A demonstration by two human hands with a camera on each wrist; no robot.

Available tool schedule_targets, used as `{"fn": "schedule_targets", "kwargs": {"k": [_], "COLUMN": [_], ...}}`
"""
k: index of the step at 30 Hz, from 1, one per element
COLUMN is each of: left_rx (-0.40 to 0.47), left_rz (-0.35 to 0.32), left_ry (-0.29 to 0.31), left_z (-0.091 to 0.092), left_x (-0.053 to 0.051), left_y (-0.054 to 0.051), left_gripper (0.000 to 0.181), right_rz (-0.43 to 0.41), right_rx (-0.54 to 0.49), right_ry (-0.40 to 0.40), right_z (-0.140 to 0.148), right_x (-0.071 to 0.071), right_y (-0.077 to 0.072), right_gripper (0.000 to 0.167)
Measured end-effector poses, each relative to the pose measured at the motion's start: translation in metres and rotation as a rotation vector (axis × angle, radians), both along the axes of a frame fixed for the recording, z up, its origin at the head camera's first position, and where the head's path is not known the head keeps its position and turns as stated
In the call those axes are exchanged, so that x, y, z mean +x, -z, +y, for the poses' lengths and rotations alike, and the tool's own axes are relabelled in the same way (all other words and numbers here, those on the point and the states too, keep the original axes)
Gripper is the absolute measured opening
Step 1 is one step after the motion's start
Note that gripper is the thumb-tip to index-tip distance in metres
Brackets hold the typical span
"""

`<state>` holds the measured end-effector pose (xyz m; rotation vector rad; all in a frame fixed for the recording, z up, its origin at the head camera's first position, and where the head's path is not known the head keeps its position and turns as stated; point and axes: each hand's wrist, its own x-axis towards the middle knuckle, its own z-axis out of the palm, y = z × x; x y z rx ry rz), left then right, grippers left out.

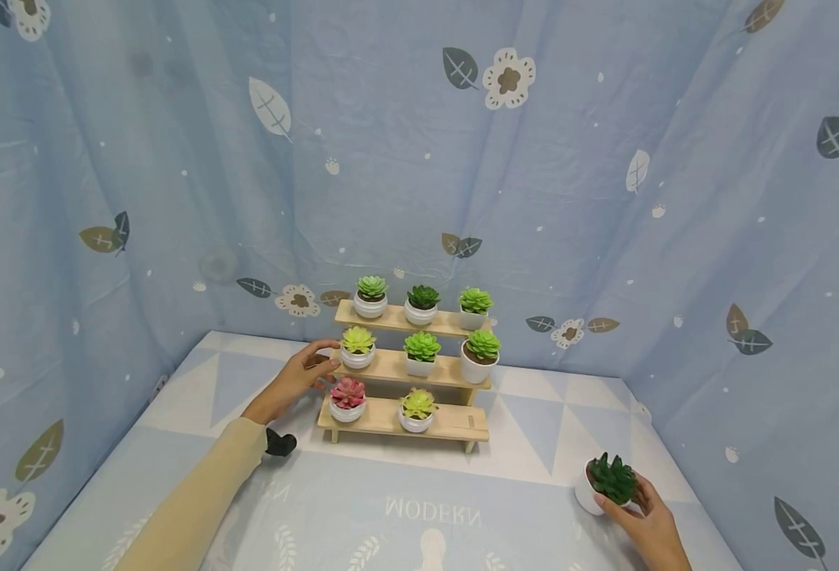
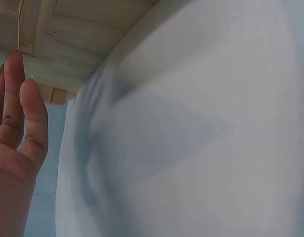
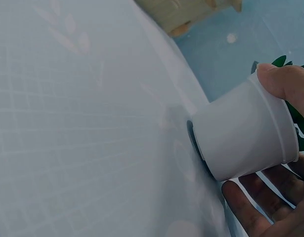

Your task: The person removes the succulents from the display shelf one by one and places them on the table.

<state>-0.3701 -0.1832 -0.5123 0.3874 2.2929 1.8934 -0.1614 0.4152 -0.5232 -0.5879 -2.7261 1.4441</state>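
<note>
Right hand (image 1: 649, 530) grips pot (image 1: 585, 495) by its rim (image 3: 279, 121), at 4 o'clock of the stand (image 1: 453, 422); I'd hold it level, thumb clear of leaves (image 1: 612, 478). Left hand (image 1: 300, 379) at stand's 9 o'clock, can't tell if gripping; I'd go light, no bumping.

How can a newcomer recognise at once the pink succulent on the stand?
Find the wooden plant stand. On its lowest tier, at the left end, sits a white pot. Its pinkish-red succulent stands out, because every other succulent is green or yellow-green.
</note>
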Motion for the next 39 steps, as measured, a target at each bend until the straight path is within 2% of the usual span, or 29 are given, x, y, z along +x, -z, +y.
{"fn": "schedule_targets", "kwargs": {"k": [13, 25, 32, 36, 39], "left_rx": [0.002, 0.013, 0.042, 0.041, 0.034], "left_rz": [-0.008, -0.02, -0.043, -0.037, -0.042], "left_ry": [-0.012, 0.01, 0.028, 0.029, 0.024], "left_z": [0.0, 0.001, 0.005, 0.006, 0.005], "left_x": [-0.001, 0.002, 0.021, 0.022, 0.019], "left_y": [0.0, -0.004, -0.03, -0.032, -0.028], "left_gripper": [0.059, 0.058, 0.054, 0.054, 0.053], "right_rz": [0.026, 0.034, 0.021, 0.032, 0.063], "right_rx": [-0.067, -0.11, -0.095, -0.078, -0.075], "right_ry": [0.03, 0.036, 0.011, -0.028, -0.051], "right_z": [-0.005, -0.006, -0.006, -0.005, -0.003], "right_x": [-0.013, -0.018, -0.015, -0.011, -0.009], "right_y": [-0.001, -0.002, -0.004, -0.013, -0.02], "right_gripper": [0.119, 0.117, 0.116, 0.11, 0.104]}}
